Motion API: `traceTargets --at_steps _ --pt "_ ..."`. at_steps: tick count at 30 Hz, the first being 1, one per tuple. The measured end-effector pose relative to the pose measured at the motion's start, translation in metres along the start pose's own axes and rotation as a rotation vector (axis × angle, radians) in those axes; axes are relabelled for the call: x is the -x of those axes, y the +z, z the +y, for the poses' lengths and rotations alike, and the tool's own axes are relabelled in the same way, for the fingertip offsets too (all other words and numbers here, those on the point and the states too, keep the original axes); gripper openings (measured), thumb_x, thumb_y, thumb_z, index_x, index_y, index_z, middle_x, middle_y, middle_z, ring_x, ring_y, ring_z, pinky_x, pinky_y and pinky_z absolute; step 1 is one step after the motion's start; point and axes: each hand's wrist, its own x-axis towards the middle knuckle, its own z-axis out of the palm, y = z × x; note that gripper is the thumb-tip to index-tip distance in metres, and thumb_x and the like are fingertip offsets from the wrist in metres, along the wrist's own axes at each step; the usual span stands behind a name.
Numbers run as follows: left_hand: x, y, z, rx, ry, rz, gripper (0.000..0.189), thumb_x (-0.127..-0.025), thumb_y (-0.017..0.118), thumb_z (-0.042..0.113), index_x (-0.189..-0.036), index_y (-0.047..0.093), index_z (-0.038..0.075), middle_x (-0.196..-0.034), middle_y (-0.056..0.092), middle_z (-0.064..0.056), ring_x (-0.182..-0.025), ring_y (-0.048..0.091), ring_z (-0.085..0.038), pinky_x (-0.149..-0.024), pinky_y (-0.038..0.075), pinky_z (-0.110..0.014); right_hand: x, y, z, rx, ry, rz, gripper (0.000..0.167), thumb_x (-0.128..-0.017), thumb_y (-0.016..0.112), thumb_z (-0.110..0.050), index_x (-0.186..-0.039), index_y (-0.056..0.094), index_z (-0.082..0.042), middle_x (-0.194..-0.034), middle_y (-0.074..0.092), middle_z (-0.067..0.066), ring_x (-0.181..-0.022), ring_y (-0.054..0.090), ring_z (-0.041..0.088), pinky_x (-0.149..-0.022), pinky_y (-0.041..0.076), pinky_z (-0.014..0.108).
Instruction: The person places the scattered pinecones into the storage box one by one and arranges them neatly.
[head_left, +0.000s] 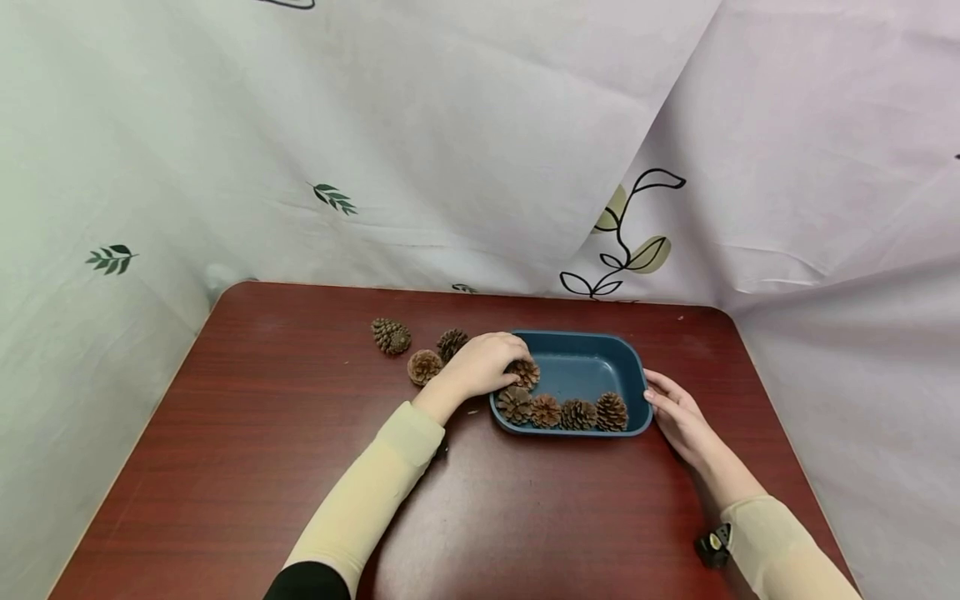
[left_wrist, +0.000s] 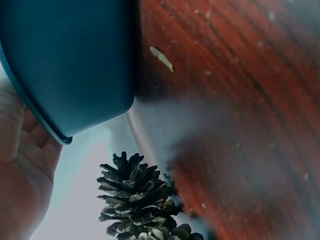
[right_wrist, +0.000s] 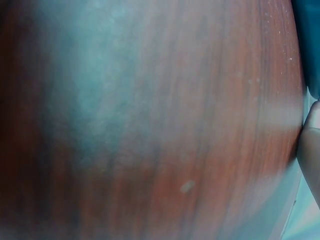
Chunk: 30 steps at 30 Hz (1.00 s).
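Observation:
In the head view, my left hand (head_left: 483,364) reaches over the left end of a blue tray (head_left: 585,336). Its thumb and fingers grip a brown pine cone (head_left: 527,374) inside that end. A row of several pine cones (head_left: 577,414) lies along the tray's near wall. My right hand (head_left: 678,419) rests against the right end of the tray, its fingers extended and touching the wall near the rim. The left wrist view shows the left hand (left_wrist: 25,170) bent over the tray rim, its fingertips hidden behind the wall. Only a bit of finger (right_wrist: 311,150) shows in the right wrist view.
Left of the tray on the red-brown table (head_left: 247,433) lie a greenish-brown pine cone (head_left: 391,336), a round one (head_left: 424,367) and a dark one (head_left: 452,343), close to my left forearm. A white patterned cloth (head_left: 465,150) hangs behind the table.

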Motion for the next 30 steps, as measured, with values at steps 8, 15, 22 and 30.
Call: traceTargets --at_steps 8,15,22,30 --pt "0.0034 -0.0058 0.0005 -0.052 0.019 0.012 0.027 -0.096 0.081 0.017 -0.124 0.078 0.016 -0.132 0.074 -0.002 -0.128 0.068 -0.02 -0.114 0.054 -0.036 -0.0005 0.0002 -0.001 0.003 0.007 -0.006 0.044 -0.112 0.038 0.004 -0.139 0.062 -0.021 -0.132 0.071 -0.011 -0.116 0.07 0.002 -0.099 0.054 0.014" --pt "0.0039 -0.0061 -0.0013 -0.031 0.016 0.017 0.027 -0.096 0.081 0.014 -0.123 0.078 0.014 -0.131 0.075 -0.003 -0.128 0.068 -0.021 -0.115 0.053 -0.036 -0.0007 0.0003 -0.0016 0.008 0.004 -0.001 0.045 -0.112 0.037 0.004 -0.139 0.062 -0.022 -0.133 0.071 -0.012 -0.117 0.069 0.001 -0.1 0.054 0.013" --pt "0.0042 -0.0072 -0.001 -0.001 0.019 0.011 0.027 -0.097 0.08 0.015 -0.124 0.078 0.012 -0.132 0.074 -0.005 -0.128 0.068 -0.023 -0.116 0.053 -0.037 0.0002 0.0003 -0.0016 0.007 0.013 0.004 0.043 -0.112 0.038 0.003 -0.139 0.062 -0.022 -0.132 0.071 -0.012 -0.117 0.069 0.001 -0.099 0.055 0.013" --pt "0.0069 -0.0072 -0.0035 0.053 0.006 0.034 0.028 -0.098 0.079 0.017 -0.126 0.077 0.014 -0.132 0.074 -0.004 -0.129 0.067 -0.022 -0.115 0.053 -0.037 0.0 0.0003 -0.0016 0.006 0.015 0.007 0.043 -0.112 0.039 0.003 -0.138 0.063 -0.023 -0.132 0.071 -0.012 -0.117 0.069 0.001 -0.099 0.055 0.013"
